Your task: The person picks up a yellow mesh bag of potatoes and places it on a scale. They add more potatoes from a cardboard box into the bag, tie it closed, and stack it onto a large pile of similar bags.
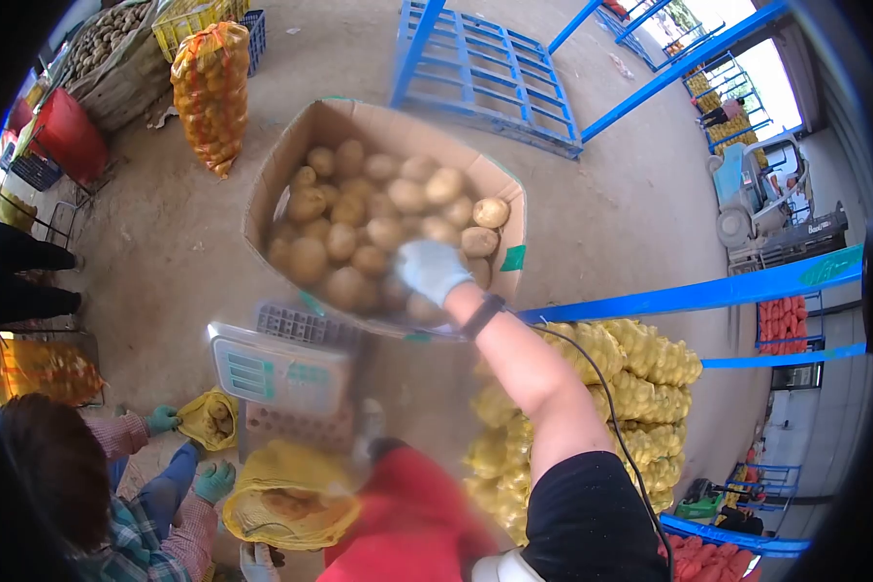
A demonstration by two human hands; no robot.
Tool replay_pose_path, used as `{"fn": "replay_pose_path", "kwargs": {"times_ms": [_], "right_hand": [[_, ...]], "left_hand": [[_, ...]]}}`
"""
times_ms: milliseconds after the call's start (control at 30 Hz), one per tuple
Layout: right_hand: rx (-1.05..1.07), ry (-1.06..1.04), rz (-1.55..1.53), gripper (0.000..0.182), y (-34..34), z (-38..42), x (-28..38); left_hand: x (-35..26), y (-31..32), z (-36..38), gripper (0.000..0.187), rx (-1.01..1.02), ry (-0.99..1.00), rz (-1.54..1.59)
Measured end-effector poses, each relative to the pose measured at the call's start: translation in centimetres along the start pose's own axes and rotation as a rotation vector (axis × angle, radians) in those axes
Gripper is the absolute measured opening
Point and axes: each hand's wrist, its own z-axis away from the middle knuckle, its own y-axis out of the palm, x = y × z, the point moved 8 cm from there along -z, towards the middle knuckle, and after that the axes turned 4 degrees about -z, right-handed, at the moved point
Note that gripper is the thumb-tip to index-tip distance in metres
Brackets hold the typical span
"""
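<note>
My right hand (435, 272), in a pale glove with a dark band at the wrist, reaches over potatoes (386, 233) in a large cardboard box (500, 179). Its fingers are blurred, and I cannot make out whether they hold a potato. Low in the view, my left hand (260, 563) is partly visible in a light glove beside an open yellow mesh bag (291, 495). What its fingers do is hidden. Some potatoes show inside that bag. Between box and bag stands a scale (281, 373) with a display panel.
At the lower left a co-worker (53, 466) in green gloves holds a small yellow bag (210, 419). Filled yellow sacks (640, 407) are stacked on the right beside a blue bar (689, 291). An orange sack (210, 97) and blue rack (495, 78) stand beyond the box.
</note>
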Motion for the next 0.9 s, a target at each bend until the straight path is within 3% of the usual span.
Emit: {"fn": "replay_pose_path", "kwargs": {"times_ms": [33, 133, 167, 233, 267, 400, 433, 533, 567, 667, 733, 800, 867, 900], "right_hand": [[-0.055, 0.031, 0.252, 0.026, -1.5, -0.6, -0.6], [-0.084, -0.037, 0.505, 0.025, -2.2, -1.2, -0.4], [0.033, -0.013, 0.625, 0.028, -1.2, -1.4, 0.2], [0.021, -0.021, 0.778, 0.030, 1.1, -2.6, 0.1], [0.013, -0.026, 0.850, 0.031, 1.9, -3.3, 0.0], [0.137, -0.022, 0.327, 0.036, -2.3, -1.8, 0.1], [-0.012, 0.003, 0.134, 0.035, -2.6, -1.6, -2.2], [0.017, 0.036, -0.905, 0.035, -5.7, 2.6, -1.5], [0.086, 0.168, -1.201, 0.045, -5.4, 4.2, -1.4], [0.116, 0.118, -1.904, 0.053, -6.2, 8.3, 4.4], [0.214, 0.133, -1.888, 0.058, -4.4, 10.8, 6.8], [0.413, 0.159, -1.912, 0.060, -2.8, 14.6, 12.2], [0.684, 0.126, -1.863, 0.066, -1.5, 19.5, 19.8], [0.795, 0.146, -1.777, 0.068, -0.7, 22.0, 22.8]], "left_hand": [[0.7, 0.2, 0.2, 0.034, -0.008, 0.064, -0.009], [-1.1, -0.2, 0.8, 0.038, -0.053, -0.225, 0.102], [-1.4, -0.2, 0.5, 0.038, -0.065, -0.169, 0.096], [-1.7, -0.1, 0.4, 0.037, -0.093, -0.066, 0.084], [-1.4, 0.1, 0.5, 0.036, -0.077, -0.115, 0.124], [-0.3, 0.2, 0.7, 0.035, -0.022, -0.237, 0.280], [0.1, -0.1, 0.9, 0.035, -0.009, -0.229, 0.303], [1.5, -0.1, 1.2, 0.033, 0.010, -0.266, 0.370], [1.9, -0.3, 1.2, 0.031, 0.006, -0.287, 0.389], [2.9, 0.2, 0.1, 0.034, -0.019, -0.183, 0.512], [1.5, 0.6, -0.2, 0.034, -0.019, -0.195, 0.504], [-3.9, -0.3, 0.5, 0.034, -0.015, -0.075, 0.509], [-3.6, 0.7, -0.1, 0.039, 0.030, -0.182, 0.512], [-4.1, 0.7, -0.5, 0.028, 0.046, -0.228, 0.462]]}}
